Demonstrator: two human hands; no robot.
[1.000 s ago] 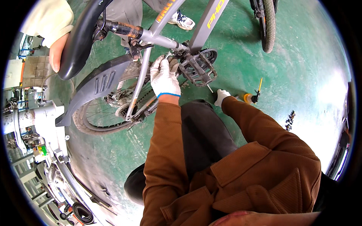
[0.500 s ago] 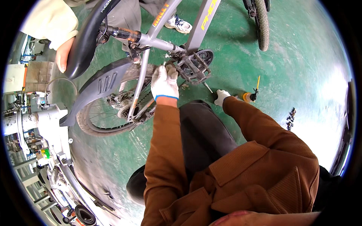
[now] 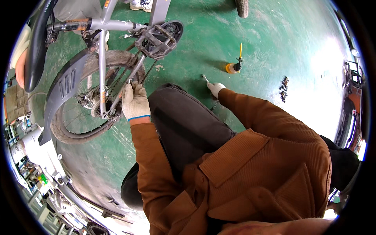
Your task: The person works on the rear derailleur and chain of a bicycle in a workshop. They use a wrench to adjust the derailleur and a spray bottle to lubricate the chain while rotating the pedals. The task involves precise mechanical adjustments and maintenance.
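My left hand (image 3: 135, 101), in a white glove with a blue cuff, is closed beside the grey bicycle's chainstay. A small silvery part (image 3: 130, 81) shows at its fingertips; its kind is unclear. Just beyond are the chain (image 3: 150, 72), the black pedal (image 3: 157, 42) and the rear wheel (image 3: 58, 129). My right hand (image 3: 216, 89), also gloved, is closed low over the green floor around a slim tool (image 3: 205, 78). The tool's light tip points away from me and a dark end shows behind the hand; the middle is hidden in my grip.
A bottle of amber liquid (image 3: 231, 68) with a yellow nozzle stands beyond my right hand. Small dark parts (image 3: 284, 89) lie farther right. Another person's hand (image 3: 20, 70) touches the black saddle (image 3: 37, 53). Metal equipment (image 3: 35, 150) lines the left side.
My left hand has moved from beside the crank back along the chainstay toward me. My right hand has drawn nearer with the tool, away from the bottle. The whole view has shifted right.
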